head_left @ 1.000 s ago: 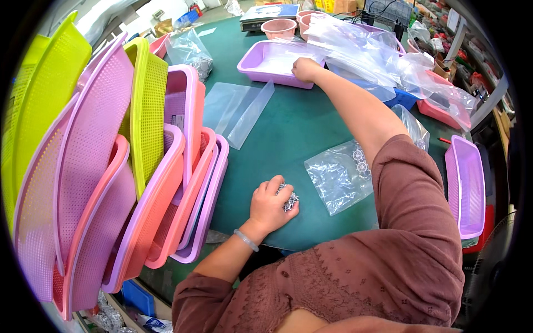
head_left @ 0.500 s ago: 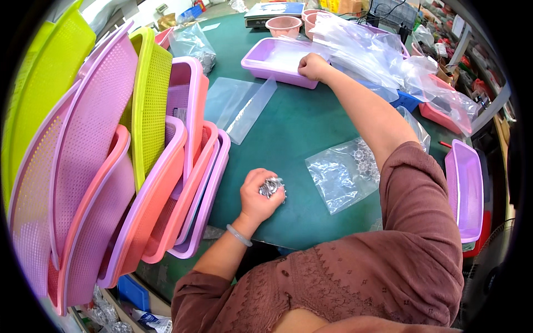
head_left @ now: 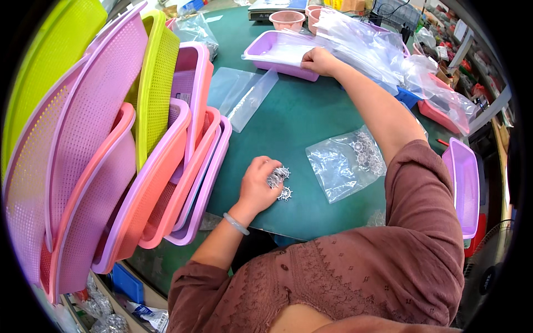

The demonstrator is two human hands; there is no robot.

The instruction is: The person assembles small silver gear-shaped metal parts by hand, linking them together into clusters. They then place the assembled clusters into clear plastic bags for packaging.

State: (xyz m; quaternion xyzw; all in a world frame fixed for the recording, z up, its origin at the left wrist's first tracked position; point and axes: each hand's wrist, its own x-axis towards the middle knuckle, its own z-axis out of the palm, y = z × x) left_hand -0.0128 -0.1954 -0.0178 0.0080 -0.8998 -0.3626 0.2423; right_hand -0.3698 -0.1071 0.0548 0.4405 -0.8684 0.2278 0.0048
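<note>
My left hand (head_left: 256, 186) is curled round a bunch of silver ship's-wheel charms (head_left: 276, 177) at the near part of the table. One wheel charm (head_left: 285, 193) shows by the fingertips, seemingly on the table top. My right hand (head_left: 321, 61) reaches far forward to the purple tray (head_left: 302, 72), its fingers closed at the edge of the clear plastic bags (head_left: 286, 50) lying there. Right of my left hand, a clear bag (head_left: 336, 172) with several similar wheel charms inside lies flat.
Stacked purple, pink and lime plastic baskets (head_left: 100, 122) crowd the left side. Flat clear bags (head_left: 241, 97) lie mid-table. Loose plastic bags (head_left: 361, 47) cover a blue tray (head_left: 408, 97) at the far right. A purple basket (head_left: 465, 186) stands at the right edge.
My left hand has loosened and lowered its charms, and one shows at the fingertips. My right hand has changed from a fist to a pinch on the bags in the tray.
</note>
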